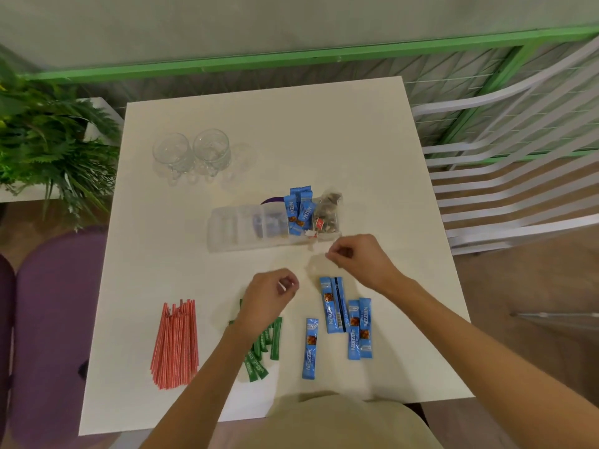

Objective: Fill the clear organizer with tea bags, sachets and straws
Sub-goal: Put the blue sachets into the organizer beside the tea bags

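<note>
The clear organizer (246, 226) lies at the table's middle. Its right compartments hold upright blue sachets (299, 209) and tea bags (327, 210), with tags hanging over the front wall. My right hand (356, 259) hovers just in front of the organizer's right end, thumb and fingertips curled together with nothing visible between them. My left hand (270, 294) hovers lower, fingers curled, over the green sachets (262, 348). Loose blue sachets (343, 319) lie near the front right. A bundle of red straws (176, 345) lies at the front left.
Two upturned clear glasses (193, 152) stand at the back left of the white table (356, 140). A potted fern (48, 134) is left of the table, purple seats (55, 303) lower left, and a white slatted chair (518, 189) on the right.
</note>
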`<state>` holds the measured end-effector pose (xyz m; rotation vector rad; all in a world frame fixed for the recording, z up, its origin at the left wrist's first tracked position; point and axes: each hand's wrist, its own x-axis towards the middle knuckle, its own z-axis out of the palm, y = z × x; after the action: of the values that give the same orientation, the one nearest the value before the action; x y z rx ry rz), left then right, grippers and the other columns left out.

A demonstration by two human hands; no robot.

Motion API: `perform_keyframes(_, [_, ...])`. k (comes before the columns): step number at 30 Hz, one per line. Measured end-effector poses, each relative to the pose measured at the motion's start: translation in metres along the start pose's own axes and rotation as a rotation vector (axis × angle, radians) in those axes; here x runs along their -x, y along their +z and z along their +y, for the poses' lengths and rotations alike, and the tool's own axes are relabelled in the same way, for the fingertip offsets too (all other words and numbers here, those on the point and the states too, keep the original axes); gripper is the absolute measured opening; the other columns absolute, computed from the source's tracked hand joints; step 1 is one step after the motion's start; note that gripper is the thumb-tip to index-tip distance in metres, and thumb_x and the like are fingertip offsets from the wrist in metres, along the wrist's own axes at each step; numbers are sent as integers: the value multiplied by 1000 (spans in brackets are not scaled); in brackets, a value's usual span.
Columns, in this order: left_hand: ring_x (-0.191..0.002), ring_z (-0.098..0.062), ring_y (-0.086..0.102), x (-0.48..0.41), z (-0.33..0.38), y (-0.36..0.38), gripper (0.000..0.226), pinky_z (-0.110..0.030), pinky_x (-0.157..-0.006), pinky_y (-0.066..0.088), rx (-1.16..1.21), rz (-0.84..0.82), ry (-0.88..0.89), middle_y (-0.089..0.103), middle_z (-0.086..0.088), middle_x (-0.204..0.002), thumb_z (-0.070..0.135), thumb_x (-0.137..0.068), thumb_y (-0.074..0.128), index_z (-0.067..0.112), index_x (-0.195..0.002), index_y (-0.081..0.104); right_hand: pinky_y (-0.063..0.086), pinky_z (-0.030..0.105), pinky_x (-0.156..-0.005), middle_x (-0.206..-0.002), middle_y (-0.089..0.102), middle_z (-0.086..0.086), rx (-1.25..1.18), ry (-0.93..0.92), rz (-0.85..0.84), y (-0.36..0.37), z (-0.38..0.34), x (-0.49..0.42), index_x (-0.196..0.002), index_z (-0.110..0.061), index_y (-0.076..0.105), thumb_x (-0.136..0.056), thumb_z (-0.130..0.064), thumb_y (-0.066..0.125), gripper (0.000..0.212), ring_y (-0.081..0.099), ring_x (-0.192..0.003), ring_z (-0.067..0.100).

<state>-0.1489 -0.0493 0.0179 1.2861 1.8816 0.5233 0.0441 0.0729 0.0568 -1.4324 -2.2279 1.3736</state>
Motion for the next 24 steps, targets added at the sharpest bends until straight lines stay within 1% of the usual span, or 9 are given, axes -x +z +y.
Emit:
perform_keyframes(2, [-60,-1,59,15,-8,18,6,-26,-65,53,-91,-82,-29,66,15,-76,27,-85,69,31,-88,67,50,31,-66,-71,68,5,52,49,-78,15,13,12,-82,-13,73,-88,-23,67,13,61,-64,20])
perform_keyframes(4, [-62,0,56,28,-15,34,13,-29,-69,54,-155,-152,-42,65,16,-81,32,-85,69,30,-97,64,46,28,-62,-69,65,4,97,86,-138,28,23,22,-85,-12,71,-87,-22,67,11,55,-59,15])
perform_keyframes(6, [-66,-2,52,38,-20,46,23,-27,-70,51,-193,-180,-59,62,15,-88,36,-85,68,29,-105,61,43,27,-62,-67,58,-3,127,132,-170,38,32,27,-92,-12,69,-86,-22,68,12,51,-60,11])
perform_keyframes(8, [-74,-4,51,44,-19,54,29,-25,-70,46,-216,-171,-73,58,15,-93,37,-84,69,29,-110,59,44,27,-62,-68,55,-5,164,163,-175,46,38,30,-101,-14,65,-86,-24,69,19,53,-65,13])
perform_keyframes(10, [-81,-4,52,48,-16,60,32,-24,-69,45,-255,-157,-68,55,15,-96,37,-84,68,29,-113,58,46,31,-64,-79,61,2,207,170,-177,53,41,29,-111,-16,60,-85,-25,70,30,58,-73,20])
perform_keyframes(12, [-82,-3,52,50,-11,63,32,-23,-65,41,-299,-156,-57,55,15,-100,36,-83,68,29,-113,57,48,34,-69,-95,65,9,267,171,-187,58,40,25,-121,-18,53,-83,-25,70,42,61,-84,26])
perform_keyframes(15, [-87,-6,58,49,-7,64,32,-22,-63,38,-332,-165,-47,56,12,-106,32,-82,69,27,-112,57,50,36,-72,-104,65,12,367,151,-195,62,38,17,-130,-20,45,-81,-24,69,54,62,-89,29])
perform_keyframes(19, [-92,-5,58,49,-8,64,30,-21,-63,37,-327,-166,-27,57,10,-106,27,-83,69,23,-111,58,46,36,-78,-106,64,11,475,123,-224,62,35,8,-128,-16,46,-82,-24,69,52,61,-92,30])
perform_keyframes(24, [-83,-3,54,49,-10,64,28,-22,-62,38,-324,-154,-33,57,11,-103,27,-82,69,24,-107,58,42,36,-80,-102,66,9,507,96,-226,64,38,5,-111,-14,50,-81,-22,70,37,60,-90,28])
